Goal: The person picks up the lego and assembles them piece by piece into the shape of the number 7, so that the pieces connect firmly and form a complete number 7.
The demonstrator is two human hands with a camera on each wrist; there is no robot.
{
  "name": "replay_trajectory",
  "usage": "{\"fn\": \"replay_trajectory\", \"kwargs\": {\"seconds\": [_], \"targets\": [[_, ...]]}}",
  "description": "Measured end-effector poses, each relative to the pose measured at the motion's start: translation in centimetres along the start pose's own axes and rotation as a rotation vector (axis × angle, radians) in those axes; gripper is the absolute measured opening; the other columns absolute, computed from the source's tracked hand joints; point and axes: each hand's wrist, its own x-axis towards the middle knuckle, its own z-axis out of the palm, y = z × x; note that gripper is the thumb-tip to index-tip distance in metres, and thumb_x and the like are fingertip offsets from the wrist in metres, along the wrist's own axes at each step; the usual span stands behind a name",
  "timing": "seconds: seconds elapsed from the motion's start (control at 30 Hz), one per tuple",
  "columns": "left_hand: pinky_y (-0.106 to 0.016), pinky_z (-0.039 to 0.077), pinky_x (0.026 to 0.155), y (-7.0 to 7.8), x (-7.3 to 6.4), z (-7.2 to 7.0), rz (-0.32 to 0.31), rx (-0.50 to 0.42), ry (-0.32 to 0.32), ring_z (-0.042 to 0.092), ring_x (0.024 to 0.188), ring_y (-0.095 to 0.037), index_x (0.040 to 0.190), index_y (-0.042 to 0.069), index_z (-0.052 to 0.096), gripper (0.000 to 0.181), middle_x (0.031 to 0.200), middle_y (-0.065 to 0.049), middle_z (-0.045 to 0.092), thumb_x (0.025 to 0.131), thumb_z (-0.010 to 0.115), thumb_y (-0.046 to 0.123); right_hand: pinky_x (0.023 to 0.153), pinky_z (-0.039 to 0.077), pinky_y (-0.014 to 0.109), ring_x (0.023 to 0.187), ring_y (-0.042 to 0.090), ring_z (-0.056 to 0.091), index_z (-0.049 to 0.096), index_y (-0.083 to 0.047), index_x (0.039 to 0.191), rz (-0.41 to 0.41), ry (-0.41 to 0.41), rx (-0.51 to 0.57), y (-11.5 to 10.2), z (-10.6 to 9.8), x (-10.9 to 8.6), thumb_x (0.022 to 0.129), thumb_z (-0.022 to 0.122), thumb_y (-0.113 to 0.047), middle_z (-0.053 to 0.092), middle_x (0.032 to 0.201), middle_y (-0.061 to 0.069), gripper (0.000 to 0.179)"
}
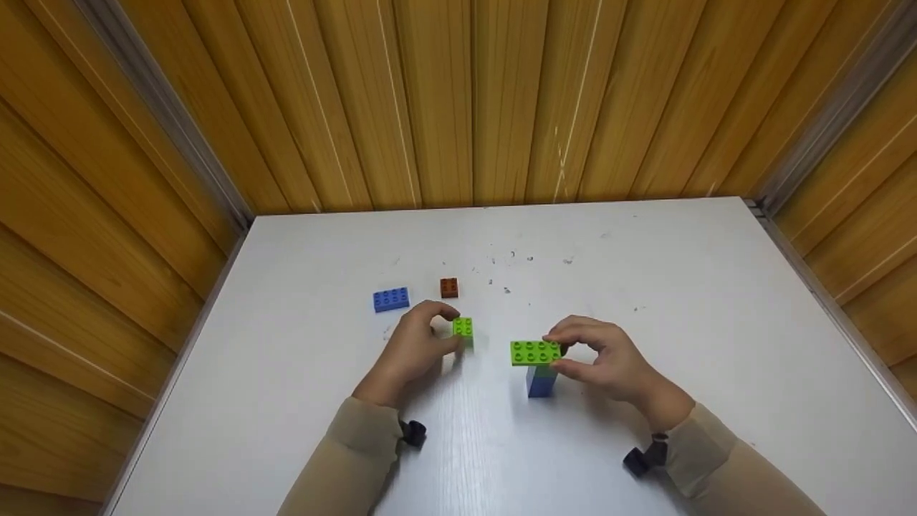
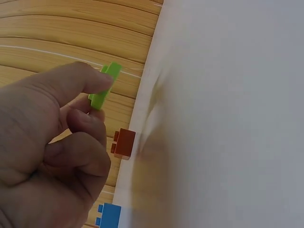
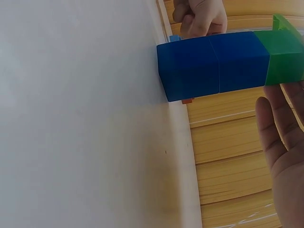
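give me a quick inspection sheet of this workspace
surface: white table, with small dark specks near its far middle
job's things: small green brick pinched in the left hand; long green brick on top of a blue stack standing on the table
clutter: loose blue brick and brown brick lying apart beyond the left hand
grippers: left hand pinches the small green brick between thumb and fingers; right hand grips the long green brick's end
cables: nothing seen; a small black device on each wrist
surroundings: wooden panel walls on three sides, metal strips in the corners
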Motion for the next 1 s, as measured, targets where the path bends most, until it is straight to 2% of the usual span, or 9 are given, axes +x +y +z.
{"fn": "replay_trajectory", "kwargs": {"seconds": [0.1, 0.2, 0.3, 0.43, 0.57, 0.7, 0.87, 1.0], "targets": [[-0.036, 0.06, 0.084, 0.8, -0.4, -0.1, 0.029, -0.047, -0.021, 0.064, 0.092, -0.019, 0.136, 0.016, 0.074, 0.039, 0.142, -0.004, 0.069, 0.098, 0.084, 0.015, 0.088, 0.064, 0.024, 0.103, 0.009, 0.072, 0.083, -0.005, 0.122, -0.003, 0.002, 0.004, 0.0, 0.0, 0.0, 0.086, 0.087, 0.014, 0.081, 0.117, 0.014, 0.041], [-0.026, 0.054, 0.071, 1.6, -0.7, -0.2, 0.067, -0.084, -0.047, 0.058, 0.078, -0.013, 0.136, 0.015, 0.075, 0.04, 0.14, -0.004, 0.068, 0.097, 0.084, 0.015, 0.088, 0.064, 0.025, 0.103, 0.009, 0.072, 0.083, -0.005, 0.121, 0.0, 0.005, 0.005, 0.0, 0.0, 0.0, 0.086, 0.088, 0.014, 0.081, 0.117, 0.014, 0.04], [-0.021, 0.051, 0.069, 2.2, -0.9, -0.3, 0.138, -0.092, -0.066, 0.057, 0.077, -0.011, 0.131, 0.012, 0.076, 0.037, 0.136, -0.006, 0.067, 0.096, 0.084, 0.013, 0.087, 0.064, 0.026, 0.102, 0.009, 0.072, 0.084, -0.006, 0.121, -0.001, 0.005, 0.002, 0.2, 0.0, -0.1, 0.086, 0.088, 0.013, 0.081, 0.117, 0.014, 0.04], [-0.021, 0.047, 0.069, 2.9, -1.4, -0.4, 0.219, -0.116, -0.098, 0.055, 0.08, -0.011, 0.123, 0.014, 0.074, 0.033, 0.126, -0.004, 0.067, 0.093, 0.086, 0.011, 0.088, 0.064, 0.026, 0.102, 0.009, 0.072, 0.083, -0.005, 0.122, -0.007, 0.0, 0.006, 0.3, 0.0, -0.1, 0.086, 0.088, 0.014, 0.081, 0.116, 0.015, 0.04], [-0.023, 0.046, 0.069, 3.5, -2.0, -0.4, 0.267, -0.183, -0.151, 0.055, 0.083, -0.011, 0.12, 0.017, 0.073, 0.032, 0.121, 0.0, 0.068, 0.091, 0.086, 0.009, 0.088, 0.063, 0.024, 0.102, 0.008, 0.072, 0.084, -0.005, 0.121, 0.0, -0.001, 0.008, 0.2, 0.0, 0.0, 0.086, 0.088, 0.013, 0.081, 0.116, 0.014, 0.04], [-0.022, 0.045, 0.069, 4.2, -2.5, -0.2, 0.32, -0.237, -0.19, 0.055, 0.083, -0.013, 0.119, 0.014, 0.073, 0.032, 0.118, -0.001, 0.07, 0.091, 0.085, 0.006, 0.089, 0.063, 0.024, 0.101, 0.009, 0.072, 0.083, -0.005, 0.121, -0.003, 0.0, 0.01, 0.1, 0.0, 0.1, 0.086, 0.088, 0.014, 0.081, 0.115, 0.014, 0.04], [-0.02, 0.042, 0.068, 4.8, -2.9, -0.1, 0.389, -0.24, -0.22, 0.052, 0.081, -0.011, 0.118, 0.011, 0.072, 0.034, 0.114, -0.003, 0.07, 0.088, 0.086, 0.004, 0.089, 0.063, 0.023, 0.101, 0.008, 0.072, 0.083, -0.005, 0.121, -0.016, 0.005, 0.013, 0.2, 0.0, 0.1, 0.085, 0.088, 0.015, 0.081, 0.114, 0.015, 0.041], [-0.019, 0.041, 0.067, 5.0, -3.1, 0.0, 0.415, -0.214, -0.24, 0.05, 0.08, -0.01, 0.118, 0.013, 0.072, 0.034, 0.113, -0.002, 0.068, 0.087, 0.085, 0.004, 0.089, 0.063, 0.023, 0.101, 0.009, 0.073, 0.083, -0.005, 0.122, -0.019, 0.002, 0.008, 0.2, 0.0, 0.1, 0.085, 0.088, 0.014, 0.081, 0.114, 0.014, 0.042]]}}
